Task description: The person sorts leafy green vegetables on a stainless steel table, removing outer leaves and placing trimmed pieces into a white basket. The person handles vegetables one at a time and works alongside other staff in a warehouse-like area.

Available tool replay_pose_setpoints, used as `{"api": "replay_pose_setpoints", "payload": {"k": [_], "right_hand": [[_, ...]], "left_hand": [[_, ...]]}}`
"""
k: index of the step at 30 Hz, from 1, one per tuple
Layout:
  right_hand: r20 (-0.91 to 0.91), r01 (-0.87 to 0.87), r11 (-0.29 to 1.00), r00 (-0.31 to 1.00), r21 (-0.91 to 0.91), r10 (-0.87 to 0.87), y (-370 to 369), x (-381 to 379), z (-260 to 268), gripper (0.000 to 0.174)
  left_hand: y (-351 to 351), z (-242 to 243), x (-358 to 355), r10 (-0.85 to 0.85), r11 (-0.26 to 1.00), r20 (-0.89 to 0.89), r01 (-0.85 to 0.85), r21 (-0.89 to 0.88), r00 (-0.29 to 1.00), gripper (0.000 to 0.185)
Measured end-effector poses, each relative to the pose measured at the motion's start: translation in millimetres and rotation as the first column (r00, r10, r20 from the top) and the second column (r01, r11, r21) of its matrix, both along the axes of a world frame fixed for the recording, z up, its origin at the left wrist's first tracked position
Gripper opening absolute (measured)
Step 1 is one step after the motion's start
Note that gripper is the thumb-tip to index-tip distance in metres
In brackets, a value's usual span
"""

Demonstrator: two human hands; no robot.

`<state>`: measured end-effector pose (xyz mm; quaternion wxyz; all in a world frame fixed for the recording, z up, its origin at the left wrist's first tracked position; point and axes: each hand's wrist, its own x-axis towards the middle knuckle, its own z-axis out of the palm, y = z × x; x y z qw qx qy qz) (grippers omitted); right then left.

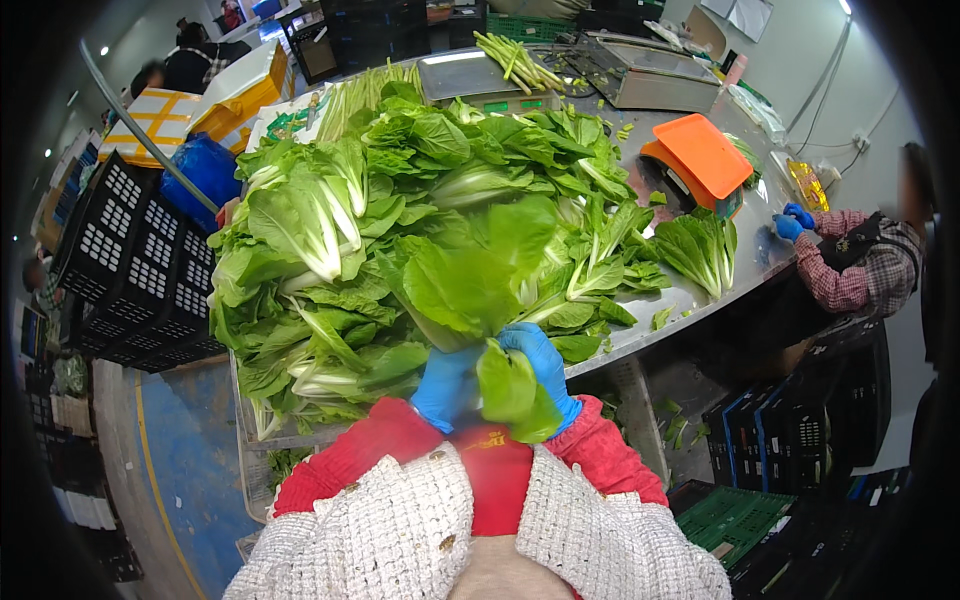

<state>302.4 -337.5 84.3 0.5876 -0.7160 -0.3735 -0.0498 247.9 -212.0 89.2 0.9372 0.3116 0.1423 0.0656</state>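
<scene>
Both my hands wear blue gloves and are close together in front of my chest, at the near edge of the table. My left hand (448,386) grips the lower part of a leafy green head (465,289), whose blurred leaves point away from me. My right hand (536,360) is shut on a leaf (514,390) that hangs down towards my chest. The base of the head is hidden by my gloves. Just beyond my hands spreads a large heap of romaine-like leafy greens (315,225) with white ribs. One separate head (696,251) lies to the right, near the table edge.
An orange scale (701,157) stands on the metal table (637,330) at right. Green stalks (517,64) lie across a metal scale (457,75) behind the heap. Black crates (142,262) are stacked at left. A blue-gloved co-worker (855,255) stands at right.
</scene>
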Motion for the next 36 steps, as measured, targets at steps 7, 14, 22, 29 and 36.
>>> {"api": "replay_pose_setpoints", "payload": {"k": [7, 14, 22, 29, 36], "right_hand": [[-0.425, -0.071, 0.969, 0.889, 0.238, 0.170, -5, -11, 6, 0.015], [-0.849, 0.293, 0.807, 0.318, 0.512, 0.423, -15, -20, 41, 0.012], [-0.695, 0.448, 0.584, 0.650, 0.677, 0.307, -106, -17, -77, 0.026], [-0.933, 0.464, 0.857, 0.355, 0.226, 0.054, -108, -31, -41, 0.043], [-0.665, 0.224, 0.922, 0.745, 0.315, 0.046, -22, -3, -16, 0.036]], "left_hand": [[15, -21, 1, -0.124, 0.974, -0.123, 0.097, -0.204, 0.985, 0.030], [15, -5, 4, -0.309, 0.893, 0.082, 0.319, -0.318, 0.948, 0.032], [8, -24, 7, -0.135, 0.735, -0.038, 0.126, 0.666, 0.990, 0.013], [-11, -4, 15, -0.106, 0.943, -0.242, 0.175, 0.284, 0.964, 0.016], [-14, -12, 12, -0.241, 0.903, -0.090, 0.258, 0.345, 0.966, 0.046]]}}
